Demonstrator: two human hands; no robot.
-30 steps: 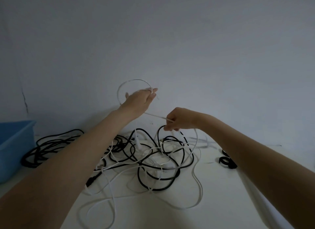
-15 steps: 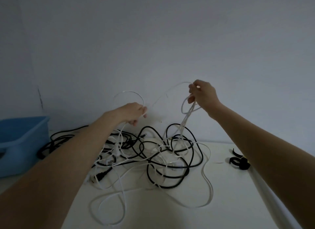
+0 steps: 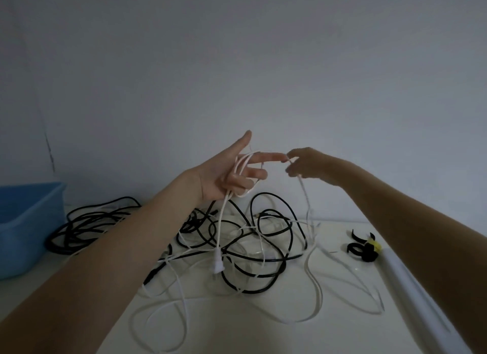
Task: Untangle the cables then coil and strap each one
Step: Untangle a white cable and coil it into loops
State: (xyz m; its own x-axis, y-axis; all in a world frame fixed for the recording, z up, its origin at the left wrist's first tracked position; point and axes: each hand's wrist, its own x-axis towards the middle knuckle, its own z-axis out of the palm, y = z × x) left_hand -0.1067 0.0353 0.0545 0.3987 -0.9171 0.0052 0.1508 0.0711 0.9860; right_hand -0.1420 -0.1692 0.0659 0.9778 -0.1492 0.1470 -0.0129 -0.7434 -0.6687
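A tangle of black cables (image 3: 263,237) and thin white cables (image 3: 181,295) lies on the white table (image 3: 263,332). My left hand (image 3: 229,174) is raised palm up, thumb and forefinger stretched out, lower fingers curled round loops of a white cable (image 3: 241,166). That cable's plug (image 3: 218,266) dangles below it, above the pile. My right hand (image 3: 308,166) is raised just right of the left forefinger and pinches the same white cable, which drops from it to the table.
A blue plastic bin (image 3: 29,222) stands at the left edge of the table. A second bundle of black cable (image 3: 87,227) lies beside it. Black straps with a yellow tag (image 3: 365,248) lie at the right, near the table's right edge. A plain wall stands behind.
My left hand has turned palm up and spread, with white loops now across its fingers. My right hand has come down and left, close to the left forefinger.
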